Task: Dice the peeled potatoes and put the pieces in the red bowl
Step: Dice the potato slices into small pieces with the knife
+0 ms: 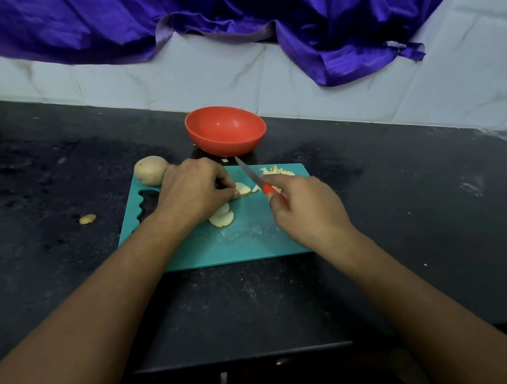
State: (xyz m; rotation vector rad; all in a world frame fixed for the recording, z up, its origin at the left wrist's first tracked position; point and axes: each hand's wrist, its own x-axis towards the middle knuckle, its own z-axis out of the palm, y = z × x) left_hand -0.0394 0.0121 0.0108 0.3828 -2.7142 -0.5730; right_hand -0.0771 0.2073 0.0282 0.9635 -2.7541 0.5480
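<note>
Left hand (194,191) pinching potato slice (243,188) on teal board (251,239), right hand (307,206) gripping red-handled knife (251,174)

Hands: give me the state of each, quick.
Left hand: fingers curled, pinching a potato slice on the board.
Right hand: gripping the knife.
</note>
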